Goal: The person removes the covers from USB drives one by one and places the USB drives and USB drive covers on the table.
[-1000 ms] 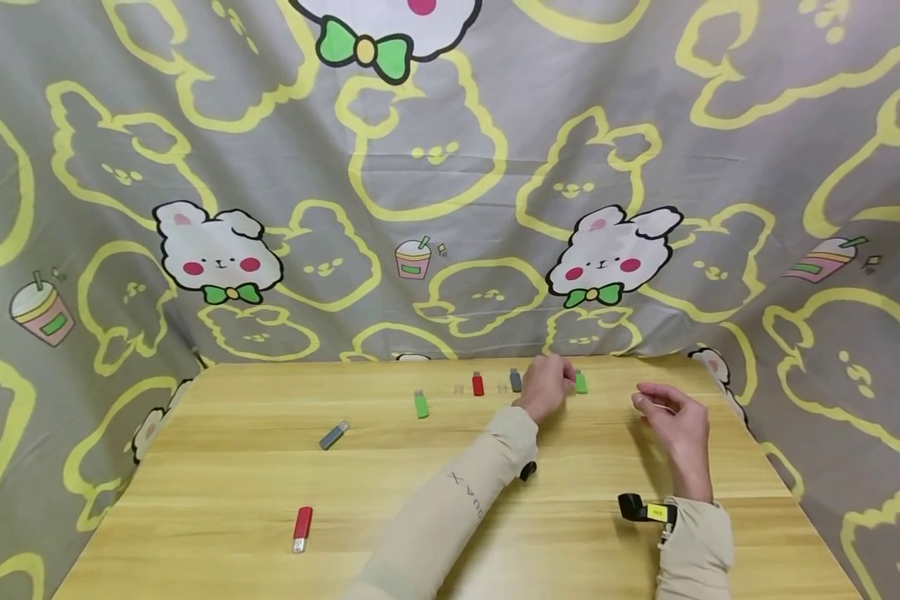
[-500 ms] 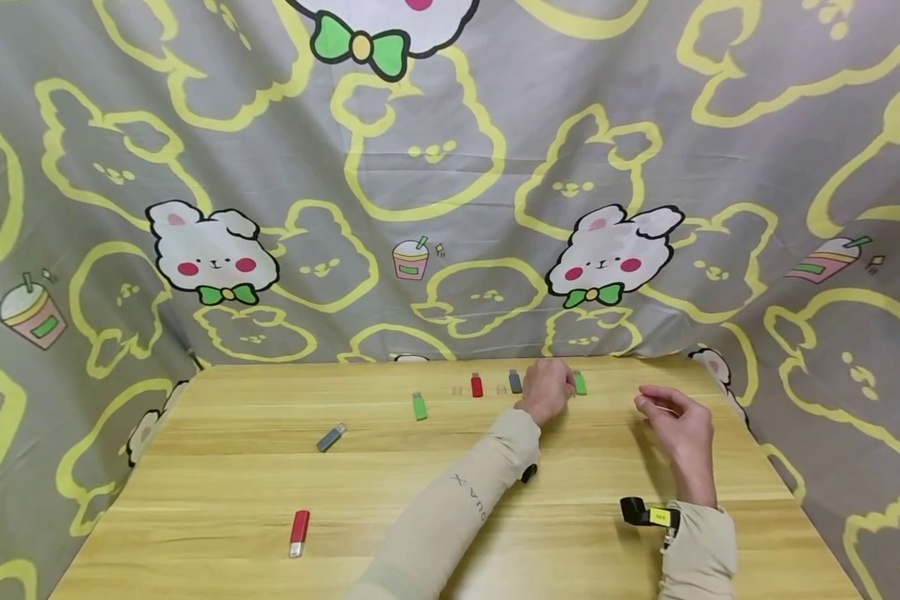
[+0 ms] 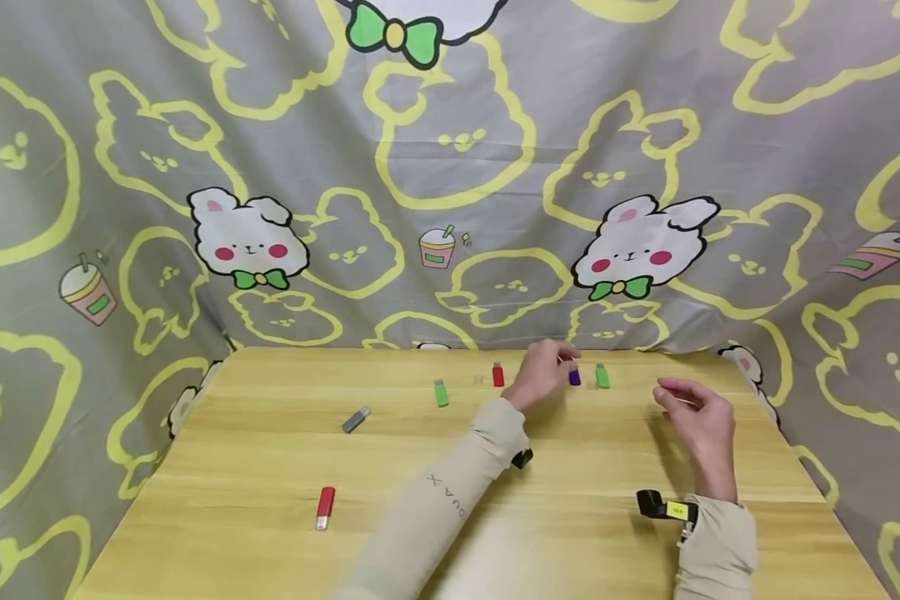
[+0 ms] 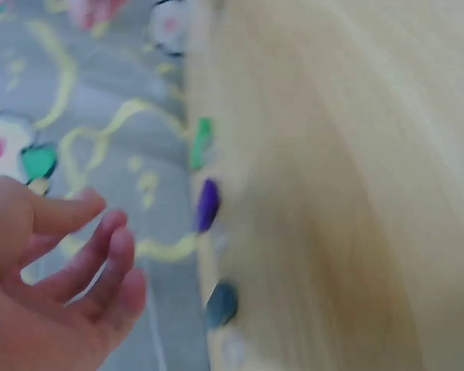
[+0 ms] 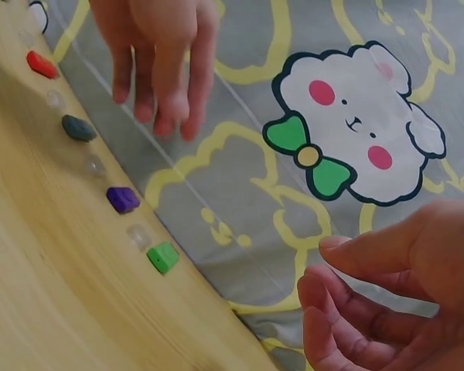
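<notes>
Near the table's back edge the left hand [image 3: 543, 372] hovers with relaxed, empty fingers, just left of a purple USB stick [image 3: 574, 377]. A green stick [image 3: 602, 376] stands to the right of the purple one, and a red stick [image 3: 498, 374] lies left of the hand. In the right wrist view a dark grey stick [image 5: 79, 128] sits between the red and purple ones, with clear caps [image 5: 138, 237] in the gaps; the head view hides that grey stick behind the hand. Further right, the right hand [image 3: 699, 421] is held above the table, fingers loosely bent and empty.
On the wooden table [image 3: 255, 467], another green stick [image 3: 441, 392], a grey stick [image 3: 356, 419] and a red stick [image 3: 326, 507] lie apart toward the left. A patterned grey curtain [image 3: 420, 125] hangs behind the table and at both sides.
The left hand has lifted off the row and shifted left, uncovering the purple stick. The head view has turned slightly. Relative to the table, the right hand looks about the same.
</notes>
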`<state>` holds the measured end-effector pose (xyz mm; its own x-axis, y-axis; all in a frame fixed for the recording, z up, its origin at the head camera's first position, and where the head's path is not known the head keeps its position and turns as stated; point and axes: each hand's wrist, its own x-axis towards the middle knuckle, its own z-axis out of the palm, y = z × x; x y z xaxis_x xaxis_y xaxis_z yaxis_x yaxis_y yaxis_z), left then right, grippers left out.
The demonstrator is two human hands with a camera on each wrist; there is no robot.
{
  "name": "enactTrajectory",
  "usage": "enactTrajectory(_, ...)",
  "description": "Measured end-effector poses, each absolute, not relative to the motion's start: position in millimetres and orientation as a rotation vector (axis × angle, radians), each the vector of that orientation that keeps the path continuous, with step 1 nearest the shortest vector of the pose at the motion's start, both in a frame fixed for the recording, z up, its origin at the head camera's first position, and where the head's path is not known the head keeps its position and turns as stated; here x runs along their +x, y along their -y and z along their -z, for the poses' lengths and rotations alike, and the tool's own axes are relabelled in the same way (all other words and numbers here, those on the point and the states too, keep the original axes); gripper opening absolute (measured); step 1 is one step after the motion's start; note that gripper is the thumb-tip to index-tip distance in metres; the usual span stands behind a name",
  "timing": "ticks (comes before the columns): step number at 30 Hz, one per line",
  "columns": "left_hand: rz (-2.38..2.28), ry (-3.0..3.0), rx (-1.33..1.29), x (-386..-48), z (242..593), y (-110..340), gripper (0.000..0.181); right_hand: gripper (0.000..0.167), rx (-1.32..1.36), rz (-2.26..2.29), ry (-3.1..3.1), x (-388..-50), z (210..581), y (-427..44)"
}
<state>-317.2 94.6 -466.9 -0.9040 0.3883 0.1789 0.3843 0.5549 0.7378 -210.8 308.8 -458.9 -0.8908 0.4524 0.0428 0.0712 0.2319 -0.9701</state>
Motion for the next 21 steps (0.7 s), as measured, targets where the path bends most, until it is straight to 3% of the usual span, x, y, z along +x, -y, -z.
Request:
enactTrajectory(5, -1.517, -2.648, 0.695, -306, 450, -49, 0.021, 0.016, -0.436, -1.786, 2.158, -214, 455, -302)
enactTrajectory(21, -1.974, -2.390, 0.628, -257, 440, 60, 0.029, 0.030, -0.005, -1.684, 2.327, -212, 440, -264)
